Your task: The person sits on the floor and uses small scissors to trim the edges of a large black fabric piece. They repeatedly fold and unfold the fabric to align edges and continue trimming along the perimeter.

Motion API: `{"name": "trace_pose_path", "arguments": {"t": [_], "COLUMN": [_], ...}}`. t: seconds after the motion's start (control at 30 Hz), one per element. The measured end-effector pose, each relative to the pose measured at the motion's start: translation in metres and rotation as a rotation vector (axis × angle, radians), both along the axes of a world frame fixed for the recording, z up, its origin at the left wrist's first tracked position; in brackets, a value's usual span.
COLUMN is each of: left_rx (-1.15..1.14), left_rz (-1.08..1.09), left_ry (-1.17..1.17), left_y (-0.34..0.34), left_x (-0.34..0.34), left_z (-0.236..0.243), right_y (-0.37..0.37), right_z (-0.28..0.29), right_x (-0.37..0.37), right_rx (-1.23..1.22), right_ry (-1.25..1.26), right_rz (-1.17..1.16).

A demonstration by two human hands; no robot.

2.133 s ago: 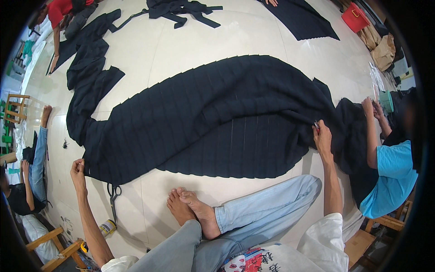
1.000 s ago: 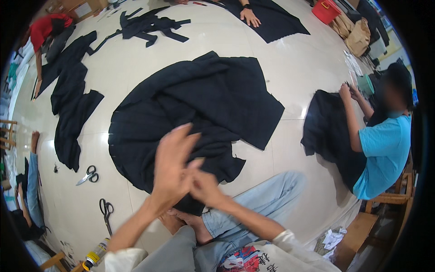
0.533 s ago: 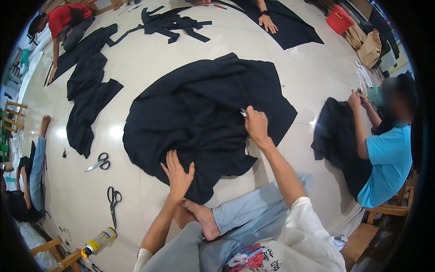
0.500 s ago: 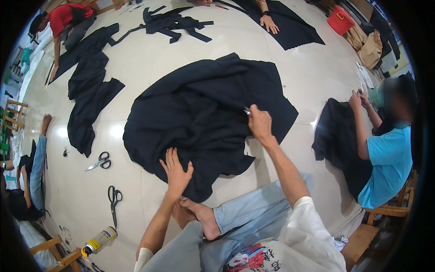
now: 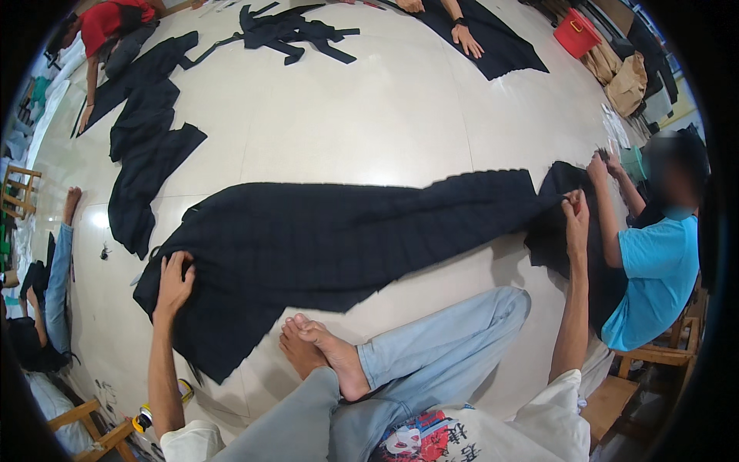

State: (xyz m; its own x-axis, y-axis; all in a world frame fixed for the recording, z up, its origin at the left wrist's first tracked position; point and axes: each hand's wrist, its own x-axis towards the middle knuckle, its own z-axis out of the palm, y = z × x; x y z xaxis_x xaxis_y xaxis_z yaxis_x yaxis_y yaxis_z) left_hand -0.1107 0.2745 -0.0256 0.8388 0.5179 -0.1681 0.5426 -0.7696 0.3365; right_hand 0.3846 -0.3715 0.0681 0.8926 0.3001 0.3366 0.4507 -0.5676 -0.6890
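Note:
A large piece of black fabric (image 5: 331, 246) is stretched sideways across the floor before me. My right hand (image 5: 576, 219) pinches its narrow right end, which is lifted off the floor. At the wide left end, my left hand (image 5: 175, 286) has its fingers curled into the cloth. Two pairs of scissors on the left are almost wholly covered by the fabric. My bare feet (image 5: 327, 354) lie crossed just below its lower edge.
A co-worker in blue (image 5: 654, 262) sits at right with black cloth. Other people handle black pieces (image 5: 150, 146) at the far left and far right. Black strips (image 5: 289, 35) lie at the back. Behind my left forearm is a yellow-labelled can (image 5: 143, 420). A red box (image 5: 577, 32) stands far right.
The bunched fabric has been spread into a long piece over the scissors. My right hand moved far right, my left hand left. The small metal tool in my right hand no longer shows.

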Motion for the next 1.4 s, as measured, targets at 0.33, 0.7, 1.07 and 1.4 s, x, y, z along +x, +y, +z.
{"name": "trace_pose_path", "arguments": {"t": [0.33, 0.7, 1.07, 1.4], "left_rx": [0.147, -0.147, 0.456, -0.290], "left_rz": [-0.039, 0.112, -0.021, -0.347], "left_ry": [-0.261, -0.368, -0.141, -0.507], "left_y": [-0.078, -0.049, 0.001, -0.059], "left_x": [-0.011, 0.006, -0.065, -0.031], "left_z": [-0.055, 0.039, 0.213, 0.280], "right_y": [0.072, 0.093, 0.019, 0.134], "right_z": [-0.034, -0.062, 0.111, 0.226], "right_x": [-0.028, -0.077, -0.081, 0.113], "right_rx": [-0.686, -0.603, -0.062, -0.429], "right_ry": [-0.298, 0.050, 0.258, -0.705], "right_rz": [0.186, 0.347, 0.241, 0.089]}}
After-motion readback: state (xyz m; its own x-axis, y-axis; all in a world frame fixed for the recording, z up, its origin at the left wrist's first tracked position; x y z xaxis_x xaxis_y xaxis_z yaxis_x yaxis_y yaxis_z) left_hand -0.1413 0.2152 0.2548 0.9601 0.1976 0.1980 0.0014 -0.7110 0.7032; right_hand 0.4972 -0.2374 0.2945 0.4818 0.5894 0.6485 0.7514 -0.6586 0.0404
